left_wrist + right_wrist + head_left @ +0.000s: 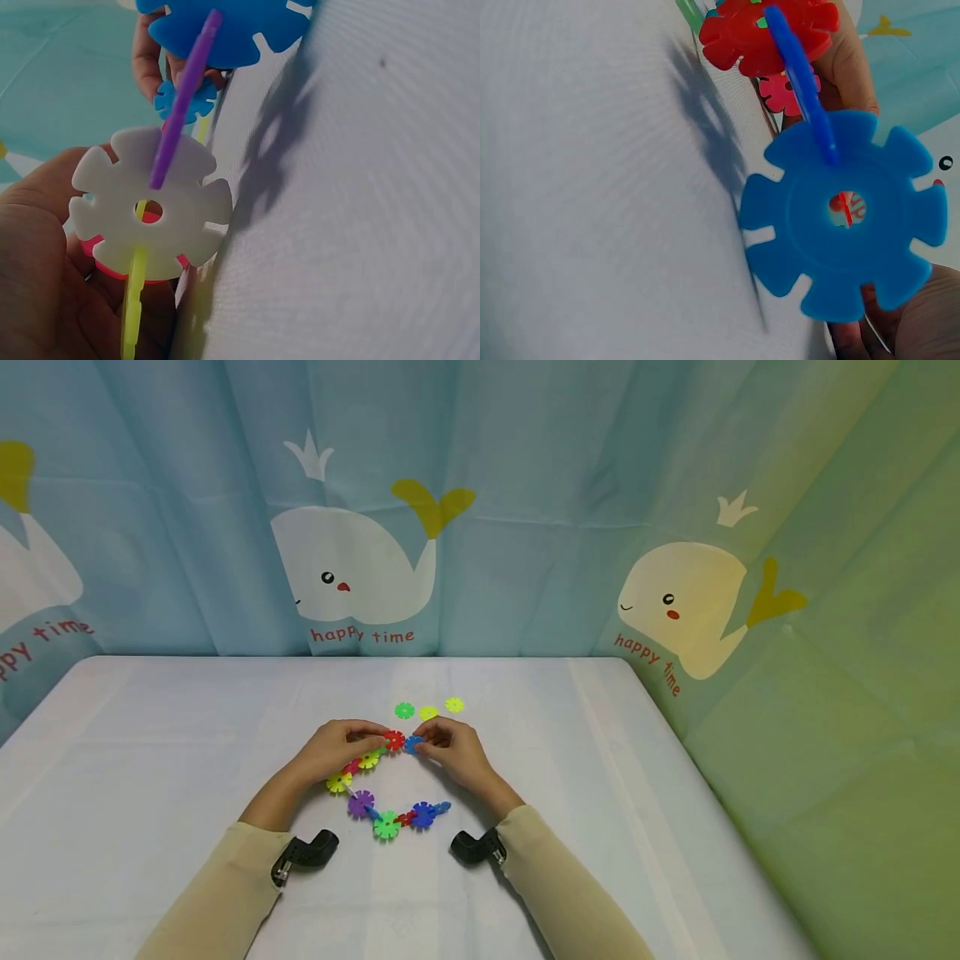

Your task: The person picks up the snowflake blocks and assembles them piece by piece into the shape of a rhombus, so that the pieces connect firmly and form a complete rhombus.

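In the head view, a chain of notched plastic discs curves across the white table, its open side facing right. At its far end my left hand grips the chain by a red disc. Opposite it, my right hand pinches a blue disc close beside the red one; whether the two are slotted together I cannot tell. The left wrist view shows a white disc of the chain with a purple disc slotted in edge-on. A blue disc at the chain's near end fills the right wrist view, partly covering my right hand.
Beyond the hands lie three loose discs: one green and two yellow, the farther yellow disc to the right. A whale-print curtain hangs behind the table and along its right side. Black wrist mounts stick out from both sleeves.
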Demonstrator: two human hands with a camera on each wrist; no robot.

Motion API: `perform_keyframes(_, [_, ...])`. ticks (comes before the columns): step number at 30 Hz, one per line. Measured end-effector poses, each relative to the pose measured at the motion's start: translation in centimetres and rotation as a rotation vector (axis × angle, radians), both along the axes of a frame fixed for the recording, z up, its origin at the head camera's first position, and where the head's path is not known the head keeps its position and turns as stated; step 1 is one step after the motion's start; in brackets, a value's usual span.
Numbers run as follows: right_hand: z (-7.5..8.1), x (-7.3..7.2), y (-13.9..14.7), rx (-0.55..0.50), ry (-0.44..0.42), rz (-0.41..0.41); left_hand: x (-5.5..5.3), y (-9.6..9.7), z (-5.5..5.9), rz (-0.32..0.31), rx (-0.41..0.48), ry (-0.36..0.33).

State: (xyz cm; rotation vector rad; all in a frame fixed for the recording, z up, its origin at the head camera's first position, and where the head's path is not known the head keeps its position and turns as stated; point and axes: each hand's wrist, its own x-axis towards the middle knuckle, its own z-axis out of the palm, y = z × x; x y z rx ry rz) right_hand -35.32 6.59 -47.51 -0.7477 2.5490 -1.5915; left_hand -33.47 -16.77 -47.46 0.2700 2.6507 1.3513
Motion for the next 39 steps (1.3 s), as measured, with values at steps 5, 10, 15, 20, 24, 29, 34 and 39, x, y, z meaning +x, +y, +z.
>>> perform_keyframes(5, [-1.00,-0.64,0.06,0.002,-0.001,-0.009,0.19,0.11,0.07,-0.015,0.012,0.007])
perform_keyframes(10, [-1.06,-0.64,0.01,-0.005,0.016,0.000,0.21,0.21,0.05,-0.031,0.031,0.007])
perform_keyframes(15, [-1.09,-0.62,-0.04,-0.011,0.015,0.006,0.19,0.35,0.04,-0.060,0.060,0.000])
perform_keyframes(20, [-1.14,-0.59,-0.06,-0.021,0.006,0.007,0.16,0.27,-0.07,-0.073,0.080,-0.004])
perform_keyframes(24, [-1.14,-0.51,-0.07,-0.029,0.019,0.009,0.06,0.26,-0.14,-0.085,0.100,-0.009])
perform_keyframes(29, [-1.17,-0.52,-0.10,-0.010,0.017,-0.002,0.08,0.22,-0.20,-0.089,0.111,-0.031])
perform_keyframes(34, [-1.25,-0.62,-0.09,0.002,0.037,-0.004,-0.01,0.28,-0.16,-0.100,0.087,-0.033])
perform_keyframes(39, [-1.37,-0.71,-0.11,0.008,0.056,-0.013,-0.06,0.26,-0.04,-0.101,0.077,-0.049])
